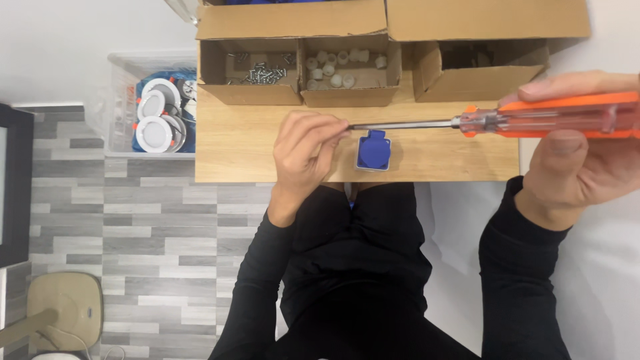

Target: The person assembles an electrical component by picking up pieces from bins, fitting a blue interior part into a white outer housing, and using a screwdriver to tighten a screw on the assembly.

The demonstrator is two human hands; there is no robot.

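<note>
The right hand (587,157) grips an orange screwdriver (533,120); the left hand (308,150) pinches its tip above the blue socket (373,151). Keeping the shaft level should steady it.

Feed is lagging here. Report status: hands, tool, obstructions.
Right hand grips orange-handled screwdriver, shaft level. Left hand pinches its tip. Blue plastic socket cover lies on wooden board under shaft, untouched. Nothing between.

Left hand (305,155) mid-frame, fingers curled, fingertips pinched together, pointing right; black-sleeved forearm runs down toward lower centre. Right hand (581,155) at right edge, closed in grip, thumb on top; black sleeve drops to lower right.
</note>
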